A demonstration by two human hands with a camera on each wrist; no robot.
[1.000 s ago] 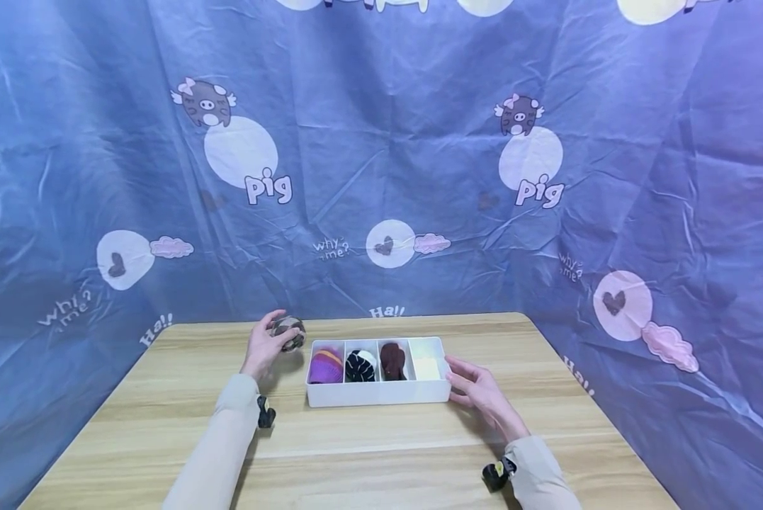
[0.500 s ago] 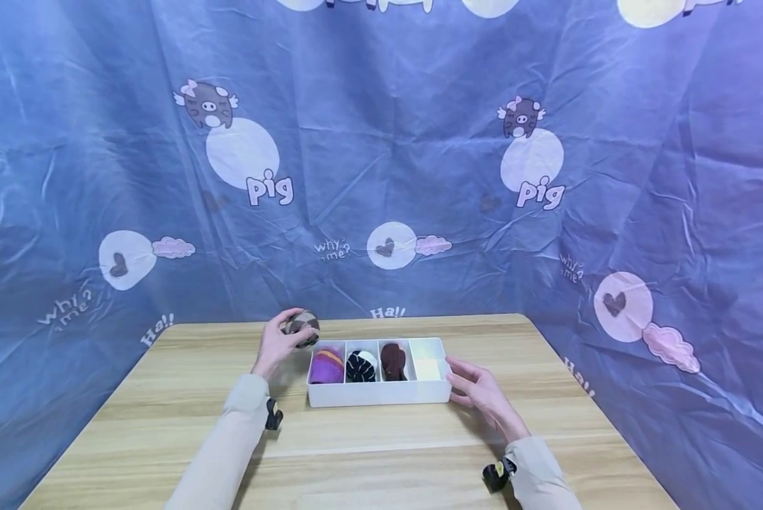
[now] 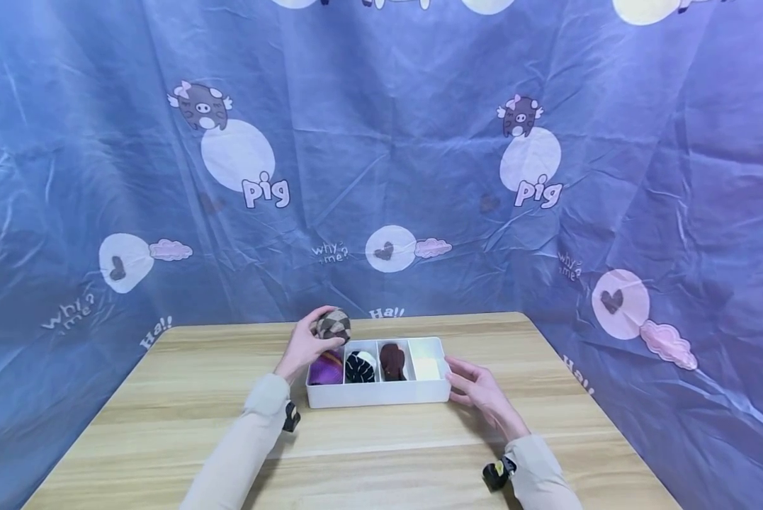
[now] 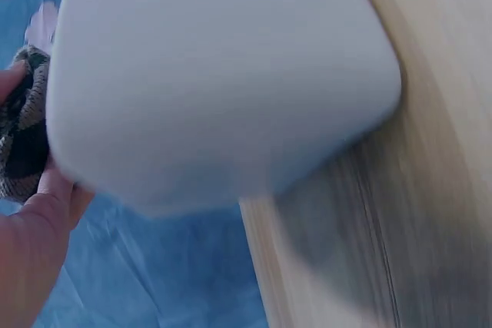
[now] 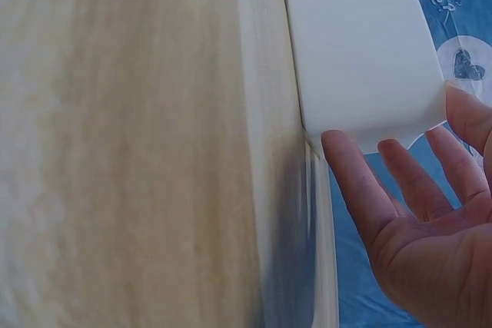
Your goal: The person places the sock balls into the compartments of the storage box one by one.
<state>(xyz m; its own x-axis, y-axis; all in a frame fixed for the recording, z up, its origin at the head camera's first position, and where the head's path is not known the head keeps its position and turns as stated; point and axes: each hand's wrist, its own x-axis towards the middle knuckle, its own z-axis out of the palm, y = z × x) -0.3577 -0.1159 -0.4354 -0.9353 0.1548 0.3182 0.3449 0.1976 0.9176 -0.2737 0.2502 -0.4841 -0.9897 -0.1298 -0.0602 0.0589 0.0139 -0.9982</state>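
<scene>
In the head view my left hand [image 3: 303, 348] holds a rolled-up checkered sock [image 3: 334, 326] between thumb and fingers, raised over the left end of a white box [image 3: 381, 394]. The box has a row of compartments. Rolled socks fill three of them: a purple one [image 3: 326, 370] with an orange stripe, a black-and-white one [image 3: 359, 366] and a dark maroon one [image 3: 392, 362]. The rightmost compartment [image 3: 427, 360] holds nothing. My right hand [image 3: 482, 394] rests its fingertips against the box's right end, fingers spread, as the right wrist view also shows.
Under the box lies a light wooden table [image 3: 368, 460], and its far edge meets a blue printed curtain [image 3: 381, 170]. Both wrists carry small black devices. Box walls and dividers stand up beneath the left hand.
My left hand has carried the checkered sock rightward and up, from beside the box to above its left end. The right hand and the box have stayed in place.
</scene>
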